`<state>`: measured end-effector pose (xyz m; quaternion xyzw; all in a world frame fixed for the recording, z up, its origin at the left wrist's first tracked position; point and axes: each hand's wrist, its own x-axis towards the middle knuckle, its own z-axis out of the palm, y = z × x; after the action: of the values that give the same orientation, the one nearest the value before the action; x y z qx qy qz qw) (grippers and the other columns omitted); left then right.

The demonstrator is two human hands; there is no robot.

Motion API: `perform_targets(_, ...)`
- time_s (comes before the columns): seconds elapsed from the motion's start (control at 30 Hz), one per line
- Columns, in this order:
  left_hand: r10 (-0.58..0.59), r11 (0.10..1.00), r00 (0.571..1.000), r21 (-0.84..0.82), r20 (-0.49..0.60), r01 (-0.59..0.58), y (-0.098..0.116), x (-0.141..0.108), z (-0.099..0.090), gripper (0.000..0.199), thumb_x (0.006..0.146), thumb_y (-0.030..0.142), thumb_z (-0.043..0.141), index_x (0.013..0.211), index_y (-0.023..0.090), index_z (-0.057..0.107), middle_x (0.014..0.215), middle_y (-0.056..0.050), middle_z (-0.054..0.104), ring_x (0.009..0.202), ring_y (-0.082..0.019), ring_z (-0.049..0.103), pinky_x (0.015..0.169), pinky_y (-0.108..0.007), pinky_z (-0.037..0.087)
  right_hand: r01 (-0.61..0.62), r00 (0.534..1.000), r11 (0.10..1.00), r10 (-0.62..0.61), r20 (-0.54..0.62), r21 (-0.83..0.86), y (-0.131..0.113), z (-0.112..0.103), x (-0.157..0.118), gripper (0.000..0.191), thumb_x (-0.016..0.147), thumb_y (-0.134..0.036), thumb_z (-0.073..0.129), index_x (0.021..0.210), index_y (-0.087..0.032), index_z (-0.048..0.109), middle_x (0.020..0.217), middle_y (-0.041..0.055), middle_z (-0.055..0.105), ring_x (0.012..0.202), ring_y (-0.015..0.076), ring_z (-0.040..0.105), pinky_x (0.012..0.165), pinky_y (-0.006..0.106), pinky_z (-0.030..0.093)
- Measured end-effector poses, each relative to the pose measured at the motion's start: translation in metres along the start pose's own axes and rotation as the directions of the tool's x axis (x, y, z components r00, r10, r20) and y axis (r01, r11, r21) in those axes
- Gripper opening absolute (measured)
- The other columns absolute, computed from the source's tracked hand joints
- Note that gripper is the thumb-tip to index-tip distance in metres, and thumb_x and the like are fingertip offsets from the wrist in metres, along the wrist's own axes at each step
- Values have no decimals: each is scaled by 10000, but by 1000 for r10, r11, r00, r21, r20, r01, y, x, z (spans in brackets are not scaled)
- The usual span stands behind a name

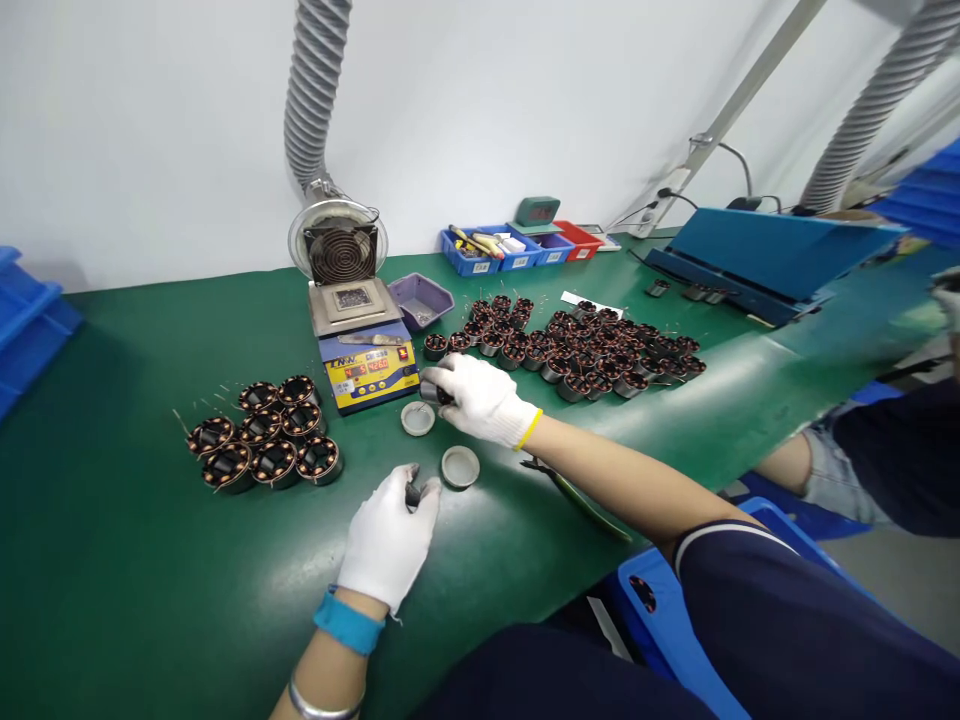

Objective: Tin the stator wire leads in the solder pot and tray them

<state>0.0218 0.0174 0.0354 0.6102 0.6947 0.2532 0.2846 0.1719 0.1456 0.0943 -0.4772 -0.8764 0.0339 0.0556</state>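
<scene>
The dark cylindrical part (433,393) is located in the fingers of your right hand (484,400), raised in front of the yellow-and-blue heating unit (371,370). Your right fingers are closed around it; the glove covers much of its body, and its end face cannot be made out. Your left hand (390,540) is nearer to you, its fingers curled and the thumb toward the forefinger. A small dark shape (412,495) shows between them; whether it is gripped cannot be determined. Two shallow round dishes lie close by: the far dish (418,418) just below the held part, and the near dish (460,467) between your hands; their contents are indistinct. A hand tool (574,492) with a green handle lies partly behind your right forearm. To the left of the unit, the smaller group of wound cores (261,428) stands with coils upward. To the right, the larger group (592,355) is packed so closely that individual cores overlap. A purple tray (447,302) sits beside the unit; its small contents are unresolved. All rest on the green tabletop (135,560). At the right edge, another person (877,450) is cut off by the frame.
</scene>
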Motion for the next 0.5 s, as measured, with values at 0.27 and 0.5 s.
perform_targets(0.27,-38,997,998,63,50,34,4,-1,-1,383,923,413,488,1202,174,597,1107,-134,712,1018,-324,660,826,-393,468,93,993,963,-71,98,-254,-6,11,2,400,965,-274,393,1345,-261,515,1273,131,540,1007,262,537,763,376,450)
perform_targets(0.5,-30,993,998,113,54,23,8,-3,-3,363,926,388,498,1203,179,606,1068,-112,718,932,-274,671,785,-356,460,122,991,951,-132,-15,-285,-4,-17,4,525,862,-302,549,1376,-214,484,1243,123,549,1056,291,504,790,381,416)
